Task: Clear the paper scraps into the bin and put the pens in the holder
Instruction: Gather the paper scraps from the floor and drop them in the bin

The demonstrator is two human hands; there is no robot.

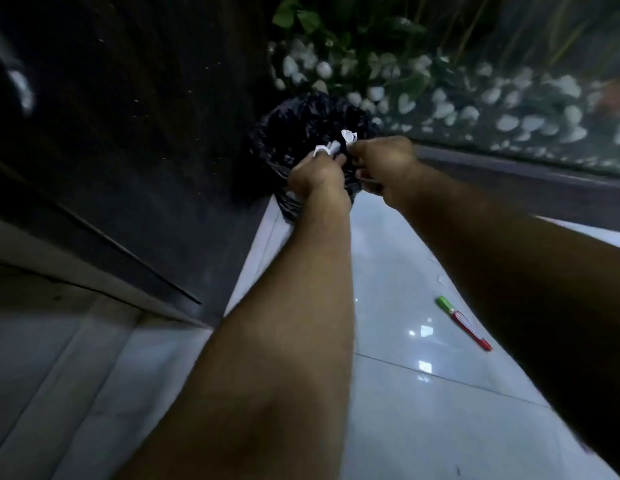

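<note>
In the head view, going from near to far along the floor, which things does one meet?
Red pen → green pen → black-lined bin → white pebbles. The left hand and right hand, gripping paper scraps, overlap the bin.

Legible text, labels, brands, numbers, signs: none can be read. Red pen point(472, 332) on the floor tiles has a pale strip along the barrel, too small and blurred to make out any marking. Green pen point(444, 303), lying at the red pen's end, has no legible marking. Paper scraps point(348, 136) above the bin point(301, 116) are white and blurred, with no print to be made out.
</note>
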